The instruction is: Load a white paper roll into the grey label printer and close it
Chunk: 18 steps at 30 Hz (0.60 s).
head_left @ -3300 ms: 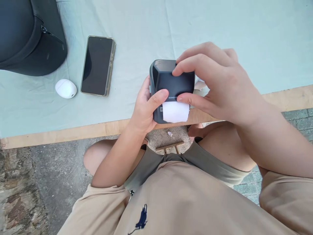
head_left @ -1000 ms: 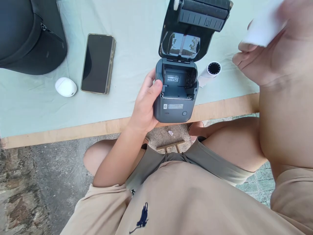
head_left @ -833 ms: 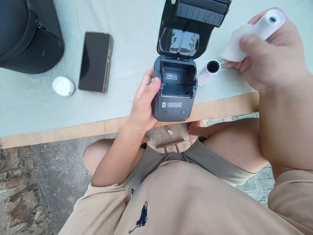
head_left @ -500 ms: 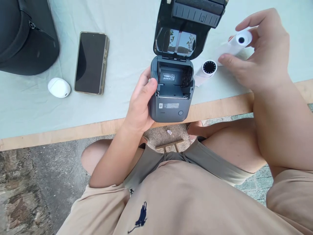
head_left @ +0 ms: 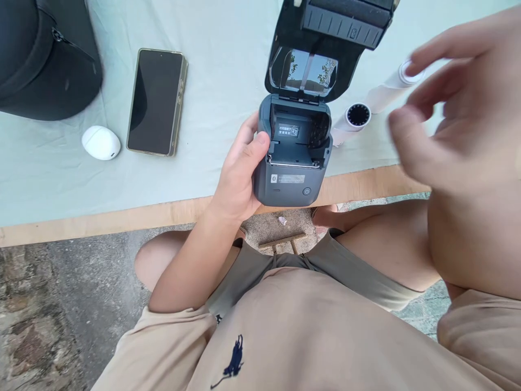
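A: Largest item? Status?
B: Dark grey label printer, lid up, bay empty, gripped by left hand at the table edge.

A: Smaller?
B: White paper roll, just released onto cloth; right hand open, empty, blurred. Roll removal looks finished.

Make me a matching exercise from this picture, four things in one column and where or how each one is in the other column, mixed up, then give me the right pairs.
Things:
1. printer
2. phone
3. white earbud case
4. paper roll with the dark core

Place or state:
A. lying just right of the printer on the cloth
B. lid open, held in the left hand
C. screen up and dark, near the black bag
D. on the cloth left of the phone

Pairs: 1-B, 2-C, 3-D, 4-A
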Motion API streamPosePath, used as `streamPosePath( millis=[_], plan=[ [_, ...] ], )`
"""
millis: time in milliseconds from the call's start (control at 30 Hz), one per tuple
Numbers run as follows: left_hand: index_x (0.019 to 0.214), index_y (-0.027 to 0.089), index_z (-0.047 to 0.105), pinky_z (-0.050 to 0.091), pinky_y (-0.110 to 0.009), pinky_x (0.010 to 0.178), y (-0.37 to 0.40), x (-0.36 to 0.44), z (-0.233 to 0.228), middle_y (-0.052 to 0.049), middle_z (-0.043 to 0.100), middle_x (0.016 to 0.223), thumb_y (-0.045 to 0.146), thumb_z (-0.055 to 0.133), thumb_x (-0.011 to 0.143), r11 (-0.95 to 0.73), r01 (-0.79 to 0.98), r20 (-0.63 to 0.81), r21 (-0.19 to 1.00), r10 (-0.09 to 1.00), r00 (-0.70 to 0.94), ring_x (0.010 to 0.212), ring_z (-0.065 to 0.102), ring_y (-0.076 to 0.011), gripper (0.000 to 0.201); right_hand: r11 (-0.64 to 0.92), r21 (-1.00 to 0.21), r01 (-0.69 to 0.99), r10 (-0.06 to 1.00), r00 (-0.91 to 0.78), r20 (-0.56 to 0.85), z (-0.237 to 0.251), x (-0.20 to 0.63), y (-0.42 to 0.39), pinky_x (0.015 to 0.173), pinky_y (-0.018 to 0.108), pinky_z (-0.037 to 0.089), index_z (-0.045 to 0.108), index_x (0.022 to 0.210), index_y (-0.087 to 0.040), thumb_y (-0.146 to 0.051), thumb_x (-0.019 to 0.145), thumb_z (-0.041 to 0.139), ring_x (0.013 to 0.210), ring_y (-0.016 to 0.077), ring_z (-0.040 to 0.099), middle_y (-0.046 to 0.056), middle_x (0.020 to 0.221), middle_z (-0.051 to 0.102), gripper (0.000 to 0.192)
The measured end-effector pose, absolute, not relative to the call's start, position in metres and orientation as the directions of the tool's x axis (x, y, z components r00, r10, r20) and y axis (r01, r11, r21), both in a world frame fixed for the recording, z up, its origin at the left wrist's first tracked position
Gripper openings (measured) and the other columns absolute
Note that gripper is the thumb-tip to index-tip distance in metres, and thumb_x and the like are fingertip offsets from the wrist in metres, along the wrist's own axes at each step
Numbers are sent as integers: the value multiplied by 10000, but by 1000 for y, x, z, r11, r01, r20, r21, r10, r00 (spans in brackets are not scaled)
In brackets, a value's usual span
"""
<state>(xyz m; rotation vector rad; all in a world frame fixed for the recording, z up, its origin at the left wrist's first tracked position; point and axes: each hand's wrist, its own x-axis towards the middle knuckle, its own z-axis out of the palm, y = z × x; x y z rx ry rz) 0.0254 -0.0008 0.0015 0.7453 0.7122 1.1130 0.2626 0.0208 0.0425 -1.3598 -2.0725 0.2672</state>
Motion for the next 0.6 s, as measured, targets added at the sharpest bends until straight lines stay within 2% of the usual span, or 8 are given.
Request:
streamPosePath(
  millis=[100, 167, 233, 300, 400, 500, 567, 600],
  plan=[
    [1102, 293, 605, 513, -431, 987, -1, 25, 2, -29, 643, 1149, 379, 533, 895, 268, -525, -136, 808, 951, 276, 1130, 612, -256, 235, 530, -313, 788, 845, -460, 273, 35, 253, 20, 615, 274, 462, 535, 1230, -222, -337, 817, 571, 638, 58, 502, 83, 1162, 561, 430],
    [1124, 291, 586, 505, -427, 997, -1, 24, 2, -26, 643, 1137, 365, 525, 904, 267, -542, -131, 797, 952, 277, 1138, 610, -250, 240, 527, -284, 801, 848, -475, 236, 29, 250, 24, 582, 259, 460, 564, 1182, -244, -314, 817, 580, 632, 67, 511, 65, 1035, 593, 372],
    [1140, 287, 578, 494, -437, 1006, -1, 24, 1, -28, 639, 1149, 365, 520, 909, 273, -549, -131, 790, 950, 284, 1156, 603, -257, 250, 540, -300, 786, 838, -469, 278, 25, 250, 26, 645, 272, 491, 592, 1153, -265, -318, 826, 587, 728, 104, 569, 49, 946, 609, 332],
    [1145, 293, 580, 484, -447, 1014, -1, 24, 0, -30, 638, 1175, 388, 529, 904, 280, -541, -135, 793, 947, 292, 1178, 591, -277, 264, 550, -384, 741, 829, -428, 361, 26, 251, 25, 774, 296, 519, 593, 1187, -283, -313, 827, 607, 897, 135, 600, 44, 1003, 619, 362],
    [1134, 292, 582, 489, -443, 1004, 0, 24, 0, -34, 643, 1174, 403, 533, 904, 283, -543, -136, 791, 946, 294, 1152, 595, -279, 260, 513, -715, 476, 857, -332, 394, 29, 250, 21, 798, 286, 540, 455, 1326, -382, -293, 791, 670, 942, 106, 614, -8, 1243, 554, 583],
    [1120, 261, 569, 498, -426, 991, 0, 25, 1, -41, 643, 1138, 361, 499, 930, 276, -577, -127, 769, 950, 285, 1097, 607, -241, 226, 251, -966, 59, 935, -272, 226, 34, 244, 21, 653, 259, 552, 445, 1237, -360, -317, 770, 692, 796, 90, 638, -35, 1109, 611, 530],
    [1128, 237, 557, 493, -432, 1001, 0, 26, 1, -50, 643, 1138, 343, 484, 939, 279, -588, -131, 759, 950, 283, 1086, 612, -232, 229, -7, -996, -87, 967, -253, 15, 38, 242, 23, 620, 243, 549, 510, 1101, -284, -329, 775, 672, 823, 112, 655, -25, 1003, 649, 367],
    [1137, 229, 554, 489, -439, 1006, 0, 26, 2, -53, 643, 1140, 349, 482, 940, 285, -585, -139, 759, 949, 281, 1092, 613, -237, 242, -130, -984, -119, 961, -258, -96, 41, 241, 24, 628, 243, 553, 537, 1068, -258, -355, 775, 659, 869, 123, 660, -11, 1032, 655, 332]
  ],
)
